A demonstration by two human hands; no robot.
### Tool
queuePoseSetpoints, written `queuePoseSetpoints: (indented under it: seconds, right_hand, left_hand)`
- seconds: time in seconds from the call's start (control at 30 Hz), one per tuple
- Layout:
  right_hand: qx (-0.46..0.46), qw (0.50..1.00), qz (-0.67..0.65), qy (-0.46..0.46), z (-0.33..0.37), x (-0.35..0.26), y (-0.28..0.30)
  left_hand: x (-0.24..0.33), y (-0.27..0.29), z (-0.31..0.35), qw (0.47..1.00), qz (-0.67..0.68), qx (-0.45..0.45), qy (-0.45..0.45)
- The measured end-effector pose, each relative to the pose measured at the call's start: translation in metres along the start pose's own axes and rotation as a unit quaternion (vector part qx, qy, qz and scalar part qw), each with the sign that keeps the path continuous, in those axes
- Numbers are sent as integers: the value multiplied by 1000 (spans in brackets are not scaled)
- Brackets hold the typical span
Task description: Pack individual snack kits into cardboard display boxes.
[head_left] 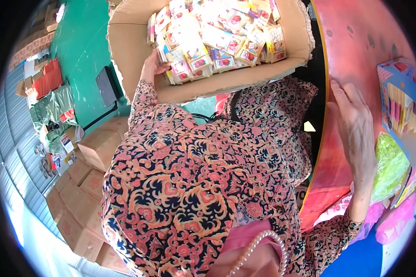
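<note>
A torn-edged cardboard box (226, 84) is in front of me, holding many small flat packets (226, 39) with red fruit pictures, some washed out by glare. At its near left corner my left hand (153, 67) reaches inside. Its thumb and fingers close around a small packet (163, 54) at the edge of the pile. Off to the right, my right hand (356, 124) rests on a red table (337, 152), fingers stretched out and holding nothing. Beyond it is a blue display carton (400, 74) with similar slim packets standing in it.
Green plastic wrap (389, 161) and pink plastic bags (397, 221) lie on the table's right side. Stacked brown cartons (78, 198) stand at my left. A dark flat panel on a stand (107, 87) rises from the green floor (81, 41).
</note>
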State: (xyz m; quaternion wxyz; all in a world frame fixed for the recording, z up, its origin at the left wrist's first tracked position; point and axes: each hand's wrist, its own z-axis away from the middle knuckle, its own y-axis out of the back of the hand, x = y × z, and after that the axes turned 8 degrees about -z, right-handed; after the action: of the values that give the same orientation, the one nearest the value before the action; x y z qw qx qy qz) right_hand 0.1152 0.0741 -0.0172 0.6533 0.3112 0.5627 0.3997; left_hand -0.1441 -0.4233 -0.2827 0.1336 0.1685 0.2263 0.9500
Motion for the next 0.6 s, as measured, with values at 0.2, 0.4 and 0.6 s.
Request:
queuePoseSetpoints:
  seconds: [0.2,0.4,0.6]
  right_hand:
    - [-2,1000,10,-3,-4,4,-1]
    - [0,1000,3,7,-6,4,-1]
    - [29,999,-15,20,-6,5,-3]
  left_hand:
    - [8,-26,25,989,29,27,-142]
    - [29,-30,13,937,299,-68,-167]
    - [59,-28,4,940,261,-178,-125]
